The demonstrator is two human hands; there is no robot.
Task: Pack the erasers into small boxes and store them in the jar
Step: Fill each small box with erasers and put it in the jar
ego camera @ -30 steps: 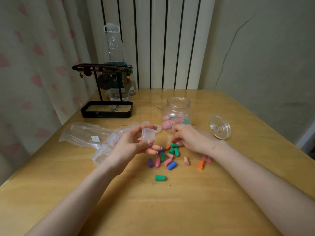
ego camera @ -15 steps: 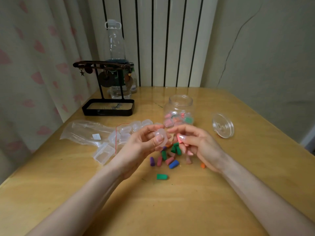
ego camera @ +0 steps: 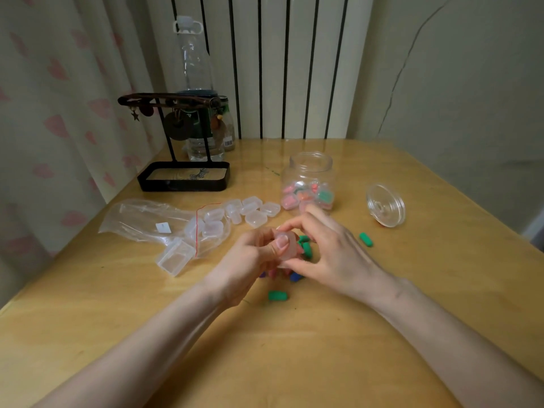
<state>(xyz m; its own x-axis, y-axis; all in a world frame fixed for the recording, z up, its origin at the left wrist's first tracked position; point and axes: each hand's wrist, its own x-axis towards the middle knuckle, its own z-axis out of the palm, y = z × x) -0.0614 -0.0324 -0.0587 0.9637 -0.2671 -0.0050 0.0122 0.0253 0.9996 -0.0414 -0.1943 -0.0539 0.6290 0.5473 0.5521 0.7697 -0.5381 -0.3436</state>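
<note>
Both hands meet over the middle of the wooden table (ego camera: 323,363) around one small clear box (ego camera: 287,251). My left hand (ego camera: 250,260) grips the box with the thumb across its front. My right hand (ego camera: 329,251) pinches the same box from the right side. Loose coloured erasers lie under and around the hands: a green eraser (ego camera: 277,295) in front, another green eraser (ego camera: 366,239) to the right, more mostly hidden. The open clear jar (ego camera: 309,166) behind holds several filled boxes. Its lid (ego camera: 385,205) lies to the right.
Several closed small boxes (ego camera: 256,212) spill from a clear plastic bag (ego camera: 141,219) on the left. An open box (ego camera: 173,257) lies near the bag. A black jewellery stand (ego camera: 184,175) and a water bottle (ego camera: 194,69) stand at the back left.
My right hand rose from the eraser pile with a pink eraser and came onto the box in my left hand. A green eraser now lies farther right.
</note>
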